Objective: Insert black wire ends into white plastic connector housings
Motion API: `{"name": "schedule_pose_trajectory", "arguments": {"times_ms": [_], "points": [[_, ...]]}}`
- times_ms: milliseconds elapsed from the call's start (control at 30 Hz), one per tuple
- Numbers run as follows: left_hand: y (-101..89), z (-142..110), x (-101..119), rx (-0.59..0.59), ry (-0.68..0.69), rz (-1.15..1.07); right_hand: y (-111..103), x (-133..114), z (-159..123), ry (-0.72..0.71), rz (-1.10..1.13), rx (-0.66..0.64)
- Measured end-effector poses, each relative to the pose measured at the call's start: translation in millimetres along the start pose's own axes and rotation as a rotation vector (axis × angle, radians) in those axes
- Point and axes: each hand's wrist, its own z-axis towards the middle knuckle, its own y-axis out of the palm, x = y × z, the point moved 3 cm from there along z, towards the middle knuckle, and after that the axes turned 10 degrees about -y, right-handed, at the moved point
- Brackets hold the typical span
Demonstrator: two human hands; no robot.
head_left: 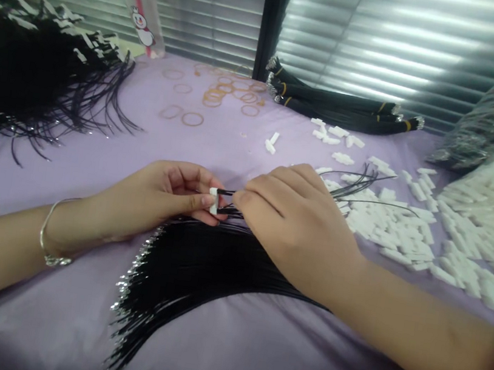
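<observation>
My left hand (163,194) pinches a small white plastic connector (213,200) between thumb and fingers. My right hand (291,216) is closed on thin black wires (226,193) whose ends meet the connector. Under both hands lies a fanned bundle of black wires (189,269) with metal tips (134,267) on the lilac table cover (216,144). A few more wires (361,186) trail out to the right behind my right hand. A bracelet sits on my left wrist.
A heap of white connectors (473,241) covers the right side. Bundled black wires (341,106) lie at the back, rubber bands (223,93) near them. A big pile of wires with connectors (28,74) is at the left, and a plastic cup (142,17) with a red straw.
</observation>
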Motion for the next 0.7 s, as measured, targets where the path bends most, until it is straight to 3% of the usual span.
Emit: {"name": "schedule_pose_trajectory", "arguments": {"times_ms": [700], "points": [[1.7,-2.0,2.5,-0.031,0.051,0.202,7.7,2.3,-3.2,0.224,0.182,0.028]]}}
